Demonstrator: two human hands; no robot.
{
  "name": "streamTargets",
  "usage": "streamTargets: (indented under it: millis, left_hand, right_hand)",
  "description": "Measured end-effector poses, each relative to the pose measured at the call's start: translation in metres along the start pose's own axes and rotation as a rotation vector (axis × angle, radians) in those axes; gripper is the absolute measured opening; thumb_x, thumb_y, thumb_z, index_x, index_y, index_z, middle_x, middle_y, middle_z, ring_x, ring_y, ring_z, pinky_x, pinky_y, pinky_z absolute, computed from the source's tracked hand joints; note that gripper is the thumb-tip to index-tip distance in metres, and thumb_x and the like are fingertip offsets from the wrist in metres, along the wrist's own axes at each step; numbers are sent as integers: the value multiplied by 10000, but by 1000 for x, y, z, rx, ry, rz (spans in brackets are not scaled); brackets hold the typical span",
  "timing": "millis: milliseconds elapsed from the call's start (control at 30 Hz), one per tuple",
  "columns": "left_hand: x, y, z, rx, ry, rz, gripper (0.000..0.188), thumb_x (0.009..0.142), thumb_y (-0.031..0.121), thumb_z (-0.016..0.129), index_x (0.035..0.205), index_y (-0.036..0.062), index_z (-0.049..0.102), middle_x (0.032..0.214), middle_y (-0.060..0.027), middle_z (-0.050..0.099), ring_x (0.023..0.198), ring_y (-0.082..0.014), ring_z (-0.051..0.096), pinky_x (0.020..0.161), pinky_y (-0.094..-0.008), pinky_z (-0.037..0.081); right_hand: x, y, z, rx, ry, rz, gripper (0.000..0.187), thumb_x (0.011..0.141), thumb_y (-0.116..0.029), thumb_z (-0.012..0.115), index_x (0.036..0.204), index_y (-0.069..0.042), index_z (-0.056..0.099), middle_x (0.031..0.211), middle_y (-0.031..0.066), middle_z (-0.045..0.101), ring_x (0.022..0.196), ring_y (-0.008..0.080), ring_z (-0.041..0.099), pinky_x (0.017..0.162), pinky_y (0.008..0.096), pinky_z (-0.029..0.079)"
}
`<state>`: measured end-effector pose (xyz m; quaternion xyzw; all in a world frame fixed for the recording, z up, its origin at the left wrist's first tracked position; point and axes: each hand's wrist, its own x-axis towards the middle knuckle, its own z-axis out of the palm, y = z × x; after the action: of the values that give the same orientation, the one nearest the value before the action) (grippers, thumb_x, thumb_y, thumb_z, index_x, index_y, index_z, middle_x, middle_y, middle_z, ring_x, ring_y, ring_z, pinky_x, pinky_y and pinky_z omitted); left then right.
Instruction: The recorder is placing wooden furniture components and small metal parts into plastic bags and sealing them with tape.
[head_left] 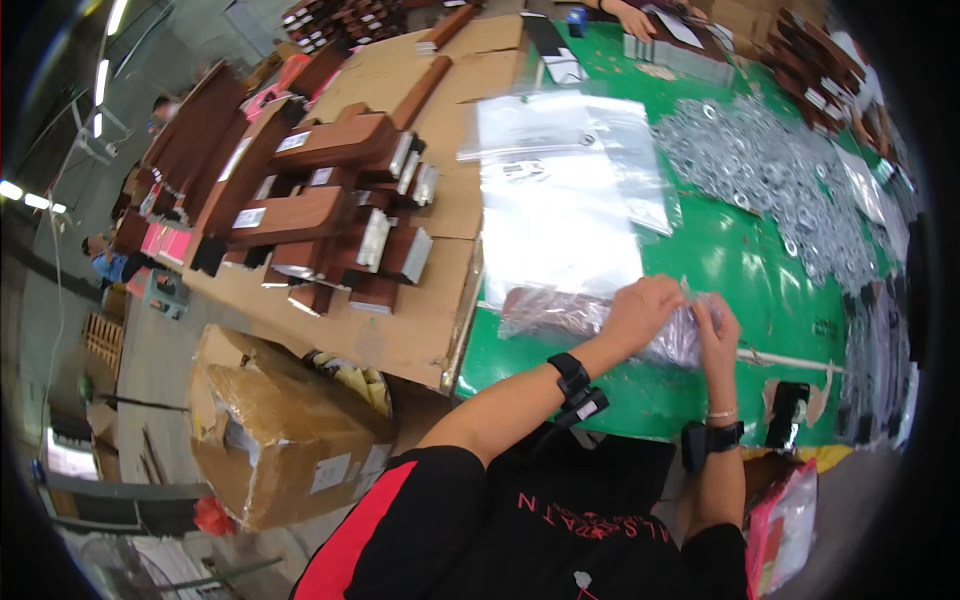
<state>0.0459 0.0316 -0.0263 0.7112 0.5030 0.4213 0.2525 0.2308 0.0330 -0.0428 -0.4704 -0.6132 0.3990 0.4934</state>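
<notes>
One dark brown piece lies in front of you near the close edge of the green table, just below the stack of flat clear bags, with crinkled clear plastic around it. Your left hand reaches across the top of it, fingers closed in a pinch on the film toward the right end. Your right hand is just beside it, thumb and fingers also drawn together on the plastic.

As far as you can judge, this piece is most of the way wrapped: the film covers its visible length, and the loose end between your fingertips looks like the part left to deal with. You cannot tell whether that end is sealed, because your fingers hide it.

Beyond this one, plenty appears undone. To your left, a pile of brown wooden parts with pale ends sits on the cardboard, with no wrapping that you can make out. A broad heap of grey metal rings lies loose at the far right, and you cannot see whether any are inside your bundle.
</notes>
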Motion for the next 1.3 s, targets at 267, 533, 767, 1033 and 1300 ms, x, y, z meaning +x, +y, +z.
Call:
streamTargets:
  millis: [267, 533, 767, 1033, 1300]
  left_hand:
    - [4, -14, -19, 39, 41, -92, 305, 984, 335, 570, 891, 51, 634, 760, -163, 612, 709, -360, 601, 655, -440, 461]
    - [15, -8, -15, 146, -61, -120, 343, 987, 360, 566, 845, 53, 629, 704, -148, 595, 674, -337, 583, 632, -434, 437]
    - [39, -50, -21, 63, -463, -317, 304, 997, 339, 528, 916, 65, 633, 864, -184, 662, 831, -342, 647, 757, -432, 493]
    - [44, -1, -37, -15, -568, 32, 299, 1028, 340, 510, 1001, 50, 579, 931, -187, 640, 859, -323, 617, 779, -406, 483]
    - [-2, 42, -32, 151, -95, 188, 203, 973, 250, 596, 940, 50, 581, 891, -115, 628, 797, -331, 600, 699, -425, 460]
  right_hand:
    - [21, -10, 42, -356, 53, 23, 272, 927, -301, 675, 1005, -43, 713, 843, 188, 687, 781, 375, 665, 679, 434, 504]
    - [19, -11, 42, -485, 178, -135, 233, 933, -286, 654, 901, -56, 644, 760, 184, 629, 732, 398, 620, 632, 492, 461]
    - [18, -23, 44, -469, 145, -120, 259, 941, -298, 647, 859, -54, 614, 751, 170, 611, 725, 386, 609, 619, 487, 449]
    - [-2, -37, 33, -353, 366, -403, 161, 904, -205, 696, 884, -47, 677, 763, 134, 630, 702, 328, 596, 622, 419, 461]
    - [-20, -44, 18, -142, 420, -485, 160, 837, -182, 756, 858, -30, 712, 884, 89, 653, 819, 273, 592, 720, 373, 481]
